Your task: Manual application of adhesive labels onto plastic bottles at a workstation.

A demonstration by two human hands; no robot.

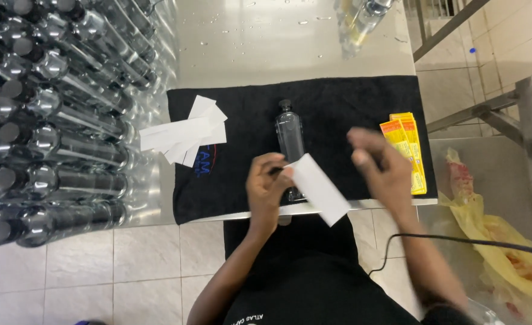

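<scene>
A clear plastic bottle point(290, 135) with a dark cap lies on a black cloth point(338, 105), its cap pointing away from me. My left hand point(266, 189) rests at the bottle's near end and pinches a white paper strip point(318, 188) that slants toward the table edge. My right hand point(380, 165) hovers just right of the strip, blurred, fingers loosely apart, with nothing seen in it. A stack of yellow and orange labels point(405, 147) lies on the cloth by the right hand.
Several white paper strips point(184, 132) lie piled on the cloth's left end. Rows of empty clear bottles point(49, 120) fill the steel table point(266, 42) at left. More bottles point(359, 21) stand at the far edge. A yellow plastic bag point(494, 235) and a black cable point(458, 241) sit at right.
</scene>
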